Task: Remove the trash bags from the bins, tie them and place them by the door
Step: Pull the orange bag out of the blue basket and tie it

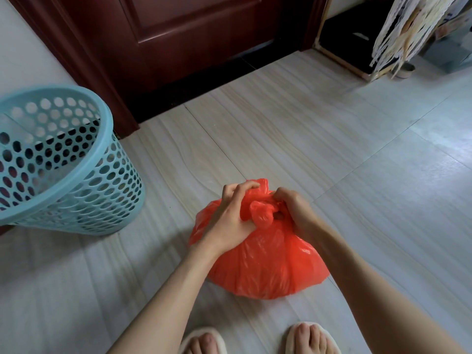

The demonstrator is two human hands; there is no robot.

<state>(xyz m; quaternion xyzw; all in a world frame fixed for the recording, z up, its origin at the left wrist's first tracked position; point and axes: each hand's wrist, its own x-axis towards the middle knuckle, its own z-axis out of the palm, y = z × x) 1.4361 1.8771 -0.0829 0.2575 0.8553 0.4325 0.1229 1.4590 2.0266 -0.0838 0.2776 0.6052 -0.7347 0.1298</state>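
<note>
A full red trash bag (265, 264) sits on the pale floor just in front of my feet. My left hand (229, 221) grips the gathered plastic at the bag's top on the left side. My right hand (296, 210) pinches the twisted neck from the right. Between both hands the plastic forms a knot (260, 213). A light blue perforated bin (58, 162) stands at the left with no bag in it. The dark red door (194, 37) is straight ahead, beyond the bag.
A dark threshold strip (204, 83) runs along the door's foot. A low wooden-framed rack (350, 44) with hanging cloth (401, 29) stands at the back right. My slippered feet (258, 338) are at the bottom edge. Open floor lies between bag and door.
</note>
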